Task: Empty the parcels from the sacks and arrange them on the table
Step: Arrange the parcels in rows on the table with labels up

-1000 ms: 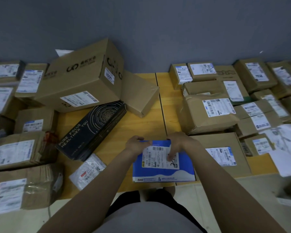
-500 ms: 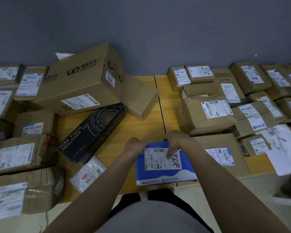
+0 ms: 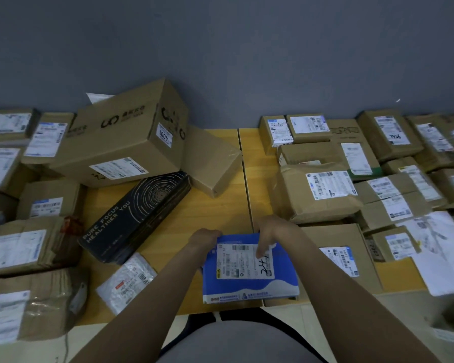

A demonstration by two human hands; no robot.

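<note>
Before you, at the near edge of the table (image 3: 215, 210): flat parcel (image 3: 249, 284). Left of it: small pouch (image 3: 127, 281), with the long box (image 3: 139, 216) behind that. Behind the long box: large carton (image 3: 121, 142), a plain box (image 3: 212, 161) at its right side. To your right: low carton (image 3: 351, 258) just beside the flat parcel, a cluster of parcels (image 3: 323, 189) behind it.

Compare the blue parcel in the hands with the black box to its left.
The blue parcel bears a white label; the black box only printed words and rings.
The left hand grips the blue parcel, the right hand touches its label; no hand is on the black box.
The black box is longer and lies diagonally; the blue parcel sits square.
Both lie on the table.
</note>
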